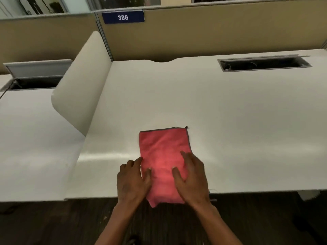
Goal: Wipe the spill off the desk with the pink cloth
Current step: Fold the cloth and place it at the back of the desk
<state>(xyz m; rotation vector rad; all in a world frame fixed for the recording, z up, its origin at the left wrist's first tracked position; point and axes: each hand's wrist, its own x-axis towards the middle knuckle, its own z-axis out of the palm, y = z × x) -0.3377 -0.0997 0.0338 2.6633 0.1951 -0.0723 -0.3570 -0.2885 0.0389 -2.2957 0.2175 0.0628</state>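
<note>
On the near edge of the white desk [212, 112]: one pink cloth [164, 156], folded to a long rectangle, fuzzy microfibre look, thin grey stitched edging along the far and right sides. Its far end lies flat on the desk top; its near corner hangs just past the front edge.

Two bare hands, both flat on it, palms down, fingers spread, nothing gripped. Left hand [133, 181]: thumb and fingertips on the cloth's left edge, the rest of the palm on bare desk. Right hand [192, 179]: covers the cloth's near right part, fingers pointing away from the person.

Desk surface: smooth, glossy white laminate, one bright streak of reflected light running left of the cloth. Can't make out any spill on it; glare and blur hide fine detail. Back edge has one shallow curved notch at centre.

Counts for the rest:
- 2 cable slots: one dark rectangular cutout [264, 64] at the desk's far right, one on the neighbouring desk at left with its grey lid [38, 68] flipped up.
- 1 rounded white divider panel [83, 84] standing between the two desks.
- 1 tan fabric partition [221, 30] behind.
- 1 blue plate [123, 17] on the partition, white digits "386".

Floor below the front edge is dark.
</note>
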